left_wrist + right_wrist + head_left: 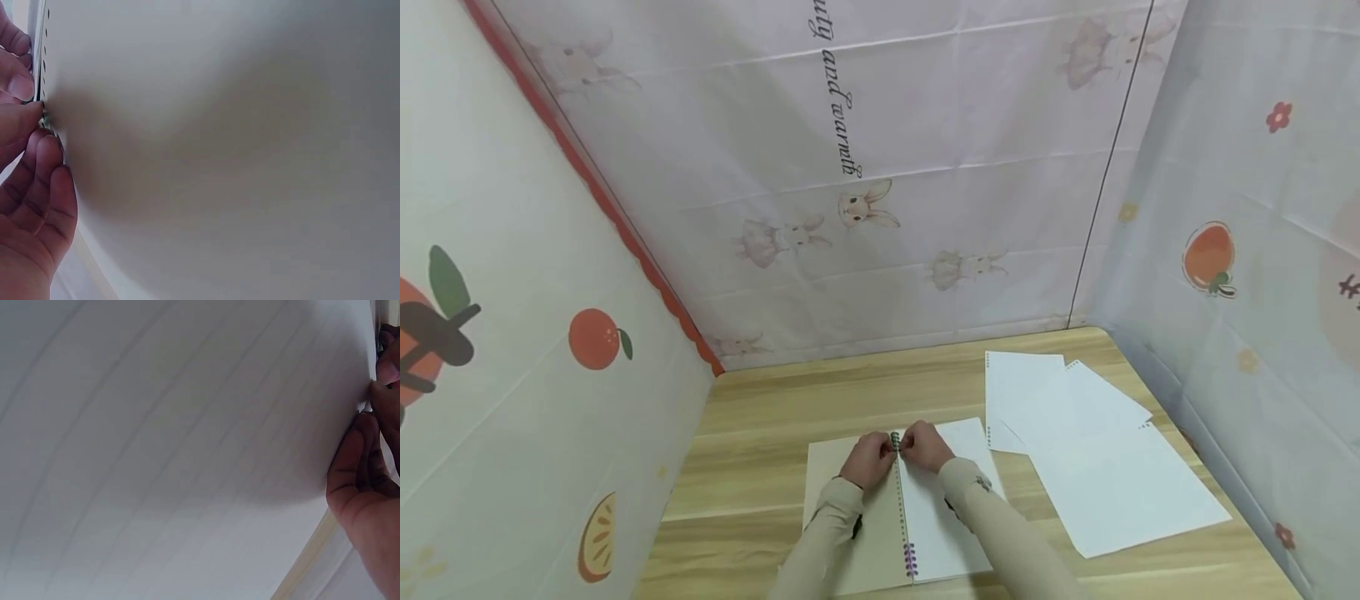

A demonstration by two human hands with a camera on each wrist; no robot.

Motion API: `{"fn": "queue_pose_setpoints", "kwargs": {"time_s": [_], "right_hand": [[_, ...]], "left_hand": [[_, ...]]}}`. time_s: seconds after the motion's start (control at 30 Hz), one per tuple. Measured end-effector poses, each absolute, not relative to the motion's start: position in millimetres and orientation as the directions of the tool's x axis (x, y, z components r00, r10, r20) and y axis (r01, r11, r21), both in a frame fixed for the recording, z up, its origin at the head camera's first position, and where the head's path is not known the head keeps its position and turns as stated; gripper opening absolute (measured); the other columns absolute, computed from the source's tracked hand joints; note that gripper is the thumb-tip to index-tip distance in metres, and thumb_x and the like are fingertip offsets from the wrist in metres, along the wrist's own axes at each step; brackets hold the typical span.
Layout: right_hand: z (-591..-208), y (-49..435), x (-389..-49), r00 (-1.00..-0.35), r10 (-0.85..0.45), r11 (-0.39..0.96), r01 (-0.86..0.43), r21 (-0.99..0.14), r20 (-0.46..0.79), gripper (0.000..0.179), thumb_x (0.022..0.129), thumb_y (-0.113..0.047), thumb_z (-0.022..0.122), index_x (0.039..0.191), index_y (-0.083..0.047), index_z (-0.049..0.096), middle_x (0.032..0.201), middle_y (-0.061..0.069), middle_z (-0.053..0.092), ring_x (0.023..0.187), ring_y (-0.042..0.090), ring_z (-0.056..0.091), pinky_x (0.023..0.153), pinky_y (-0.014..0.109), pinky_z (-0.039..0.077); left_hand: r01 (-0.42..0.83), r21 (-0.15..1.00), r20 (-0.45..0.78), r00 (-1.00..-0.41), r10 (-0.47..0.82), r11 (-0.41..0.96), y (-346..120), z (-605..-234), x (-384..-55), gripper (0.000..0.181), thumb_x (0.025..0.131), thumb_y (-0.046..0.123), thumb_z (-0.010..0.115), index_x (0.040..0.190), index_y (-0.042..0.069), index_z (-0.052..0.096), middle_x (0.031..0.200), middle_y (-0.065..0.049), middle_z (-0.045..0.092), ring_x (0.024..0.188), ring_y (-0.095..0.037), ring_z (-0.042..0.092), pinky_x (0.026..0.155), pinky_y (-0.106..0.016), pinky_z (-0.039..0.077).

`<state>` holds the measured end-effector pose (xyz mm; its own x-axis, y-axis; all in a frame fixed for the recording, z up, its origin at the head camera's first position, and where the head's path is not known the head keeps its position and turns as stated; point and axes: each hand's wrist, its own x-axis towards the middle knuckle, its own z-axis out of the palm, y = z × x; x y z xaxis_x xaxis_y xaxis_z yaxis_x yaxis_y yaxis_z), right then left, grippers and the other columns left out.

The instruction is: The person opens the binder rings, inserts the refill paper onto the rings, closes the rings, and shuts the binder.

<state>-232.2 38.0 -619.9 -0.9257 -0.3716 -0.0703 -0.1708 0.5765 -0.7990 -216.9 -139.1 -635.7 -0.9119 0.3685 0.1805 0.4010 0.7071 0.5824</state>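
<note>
An open notebook (880,542) lies on the table, with a beige sheet on the left and a lined white page (156,456) on the right. Along its spine sit a green binding clip (895,438) near the top and a purple binding clip (911,560) near the bottom. My left hand (868,461) pinches at the green clip from the left, fingers curled. From the other side, my right hand (925,447) pinches at it too. In both wrist views the fingertips meet at the punched edge and largely hide the clip.
Several loose white punched sheets (1097,467) overlap to the right of the notebook. The wooden table (760,400) meets printed cloth walls at the back and on both sides.
</note>
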Motion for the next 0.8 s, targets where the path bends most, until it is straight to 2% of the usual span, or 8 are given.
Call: {"fn": "queue_pose_setpoints", "kwargs": {"time_s": [0.3,0.6,0.8], "right_hand": [[-617.6,36.1,-233.9,-0.928,-0.360,0.589,-0.150,-0.794,-0.092,0.010,0.083,0.009,0.071,0.083,0.001,0.077,0.075,0.007,0.073,0.066,0.010,0.059,0.061,0.021,0.050],[-618.0,37.1,-233.4,-0.936,-0.341,0.591,-0.140,-0.794,-0.089,0.011,0.081,0.011,0.070,0.080,0.002,0.076,0.071,0.006,0.070,0.063,0.011,0.057,0.058,0.021,0.047],[-622.5,39.3,-234.2,-0.938,-0.337,0.596,-0.144,-0.790,-0.083,0.011,0.082,0.008,0.070,0.081,-0.001,0.077,0.076,0.007,0.074,0.067,0.011,0.062,0.062,0.023,0.053]], "left_hand": [[0.377,0.576,0.153,-0.921,0.358,0.725,-138.5,-635.0,-215.9,0.015,0.089,0.000,0.074,0.079,0.007,0.066,0.072,0.001,0.059,0.064,-0.004,0.046,0.059,-0.020,0.041],[0.386,0.583,0.157,-0.917,0.367,0.714,-138.1,-635.9,-217.8,0.018,0.089,0.000,0.074,0.075,0.008,0.065,0.071,-0.001,0.061,0.063,-0.004,0.045,0.058,-0.020,0.041],[0.385,0.591,0.154,-0.916,0.369,0.709,-140.1,-638.5,-217.2,0.017,0.089,0.000,0.074,0.076,0.007,0.066,0.071,-0.001,0.062,0.063,-0.004,0.046,0.058,-0.020,0.041]]}}
